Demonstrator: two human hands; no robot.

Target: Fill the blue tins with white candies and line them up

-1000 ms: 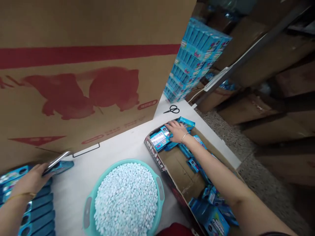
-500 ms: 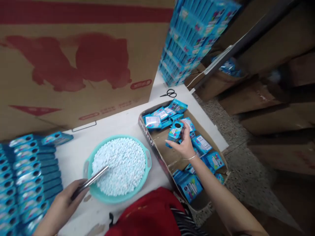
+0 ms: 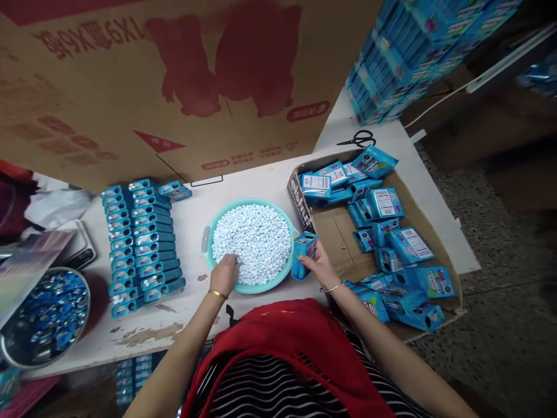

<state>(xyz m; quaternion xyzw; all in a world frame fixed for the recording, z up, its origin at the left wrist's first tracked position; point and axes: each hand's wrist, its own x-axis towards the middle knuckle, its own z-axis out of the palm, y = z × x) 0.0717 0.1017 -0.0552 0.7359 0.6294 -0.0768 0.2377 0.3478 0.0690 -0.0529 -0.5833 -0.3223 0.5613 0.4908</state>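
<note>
Gripping a small blue printed cardboard carton [image 3: 300, 264] between thumb and fingers, the right hand [image 3: 321, 267] is holding it just right of the frame's centre, where it is overlapping one handle of a round turquoise plastic basin [image 3: 261, 289]. The left hand [image 3: 224, 274] is curling over the basin's near-left edge, fingers drawn in at the small pale-blue pellets [image 3: 259, 238] — whether it is grasping anything cannot be told, its fingertips being hidden. At right, loose blue packs [image 3: 385, 203] are lying jumbled in a shallow brown cardboard tray [image 3: 333, 226], and black-handled scissors [image 3: 363, 139] are resting just above it in the frame. Left of centre, two columns of blue cartons [image 3: 150, 238] are lining the white table [image 3: 194, 215] — one more is lying at their upper right. A metal bowl [image 3: 17, 337] of shiny blue pieces is sitting at lower left, and a big brown cardboard box [image 3: 187, 87] is filling the upper left and centre.
</note>
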